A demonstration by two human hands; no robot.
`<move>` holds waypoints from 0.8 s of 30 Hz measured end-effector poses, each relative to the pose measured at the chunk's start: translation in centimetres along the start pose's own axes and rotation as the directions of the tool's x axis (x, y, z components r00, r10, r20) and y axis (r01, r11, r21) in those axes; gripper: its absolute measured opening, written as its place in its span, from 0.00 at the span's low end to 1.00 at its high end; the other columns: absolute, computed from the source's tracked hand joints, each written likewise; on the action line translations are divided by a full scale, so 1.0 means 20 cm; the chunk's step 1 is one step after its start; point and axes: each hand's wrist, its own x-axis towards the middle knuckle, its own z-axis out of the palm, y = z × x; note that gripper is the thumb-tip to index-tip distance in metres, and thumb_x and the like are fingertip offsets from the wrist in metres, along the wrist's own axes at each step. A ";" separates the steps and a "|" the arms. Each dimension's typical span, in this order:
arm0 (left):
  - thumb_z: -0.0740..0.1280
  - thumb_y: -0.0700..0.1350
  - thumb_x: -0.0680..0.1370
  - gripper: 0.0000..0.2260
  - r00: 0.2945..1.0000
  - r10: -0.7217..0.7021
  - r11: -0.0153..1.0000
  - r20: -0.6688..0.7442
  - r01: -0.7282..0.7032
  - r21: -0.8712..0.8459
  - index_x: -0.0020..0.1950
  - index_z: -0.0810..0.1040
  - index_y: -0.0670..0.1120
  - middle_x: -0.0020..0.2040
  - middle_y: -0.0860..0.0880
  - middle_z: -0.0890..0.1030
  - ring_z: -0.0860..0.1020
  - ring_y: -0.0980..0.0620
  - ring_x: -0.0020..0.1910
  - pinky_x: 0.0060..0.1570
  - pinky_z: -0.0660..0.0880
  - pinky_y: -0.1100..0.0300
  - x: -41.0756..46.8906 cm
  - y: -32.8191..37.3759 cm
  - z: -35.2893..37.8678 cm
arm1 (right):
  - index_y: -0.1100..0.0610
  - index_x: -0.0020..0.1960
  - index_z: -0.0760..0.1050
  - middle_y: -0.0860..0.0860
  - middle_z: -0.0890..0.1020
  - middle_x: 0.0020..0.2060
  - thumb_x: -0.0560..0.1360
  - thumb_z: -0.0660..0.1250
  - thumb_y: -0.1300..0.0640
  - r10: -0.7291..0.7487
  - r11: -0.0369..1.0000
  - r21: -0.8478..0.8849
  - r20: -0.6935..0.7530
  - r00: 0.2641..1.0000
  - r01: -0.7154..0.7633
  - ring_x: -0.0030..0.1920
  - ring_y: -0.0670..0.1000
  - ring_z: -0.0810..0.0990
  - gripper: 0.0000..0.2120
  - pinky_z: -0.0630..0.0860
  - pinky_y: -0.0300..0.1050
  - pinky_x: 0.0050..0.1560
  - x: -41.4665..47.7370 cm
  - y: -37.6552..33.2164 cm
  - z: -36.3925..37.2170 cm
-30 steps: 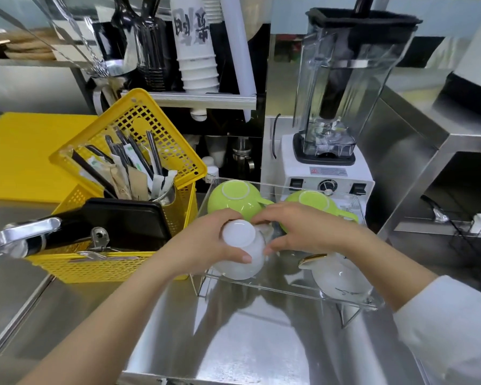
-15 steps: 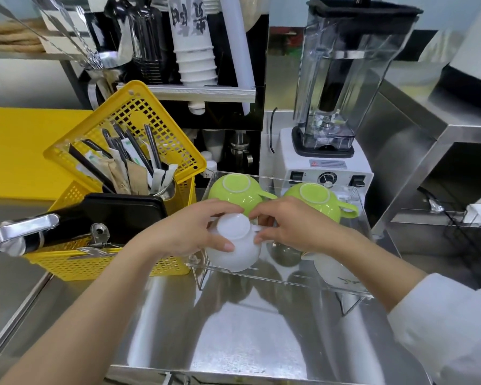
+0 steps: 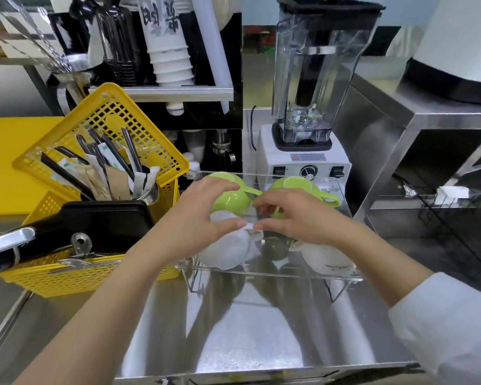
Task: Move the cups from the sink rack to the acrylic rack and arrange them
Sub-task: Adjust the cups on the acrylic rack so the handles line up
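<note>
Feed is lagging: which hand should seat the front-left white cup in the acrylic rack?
Probably left: the left hand already covers the white cup; the right hand only touches its handle side.

Steel counter (image 3: 250, 329), acrylic rack (image 3: 264, 269), yellow basket (image 3: 75, 276), blender (image 3: 303, 162)

View: single head-worn wide-angle camera | Faces: forward and down over steel worktop (image 3: 247, 329) | Range: close, both forearms reaching in from bottom edge | Far edge: blender (image 3: 311, 107), shelves
</note>
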 end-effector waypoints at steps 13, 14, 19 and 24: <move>0.61 0.58 0.75 0.19 0.954 -0.037 0.999 0.299 0.035 0.014 0.61 0.70 0.48 0.57 0.48 0.78 0.75 0.45 0.56 0.50 0.72 0.54 -0.06 0.42 0.52 | 0.50 0.55 0.74 0.51 0.81 0.52 0.68 0.68 0.40 0.338 0.938 0.027 0.138 0.931 -0.345 0.53 0.52 0.77 0.20 0.72 0.54 0.58 -0.35 0.25 -0.20; 0.61 0.59 0.75 0.21 0.954 -0.057 0.998 0.295 0.053 0.020 0.62 0.68 0.49 0.60 0.48 0.77 0.75 0.45 0.58 0.52 0.72 0.54 -0.06 0.42 0.54 | 0.49 0.54 0.74 0.50 0.81 0.51 0.67 0.68 0.40 0.339 0.937 0.041 0.134 0.931 -0.347 0.53 0.51 0.77 0.19 0.72 0.54 0.58 -0.36 0.26 -0.20; 0.62 0.59 0.74 0.22 0.958 -0.068 0.996 0.279 0.079 -0.030 0.63 0.65 0.50 0.62 0.49 0.76 0.74 0.47 0.59 0.55 0.71 0.52 -0.05 0.43 0.55 | 0.47 0.56 0.74 0.45 0.80 0.52 0.64 0.74 0.48 0.316 0.942 0.086 0.099 0.944 -0.324 0.52 0.45 0.77 0.22 0.73 0.47 0.57 -0.39 0.27 -0.19; 0.63 0.56 0.74 0.17 0.963 -0.077 0.978 0.260 0.124 -0.169 0.60 0.70 0.51 0.59 0.52 0.78 0.75 0.50 0.58 0.57 0.71 0.50 -0.07 0.41 0.56 | 0.50 0.68 0.64 0.47 0.71 0.66 0.61 0.76 0.45 0.328 0.944 -0.032 0.169 0.929 -0.327 0.64 0.47 0.67 0.39 0.61 0.38 0.62 -0.37 0.29 -0.15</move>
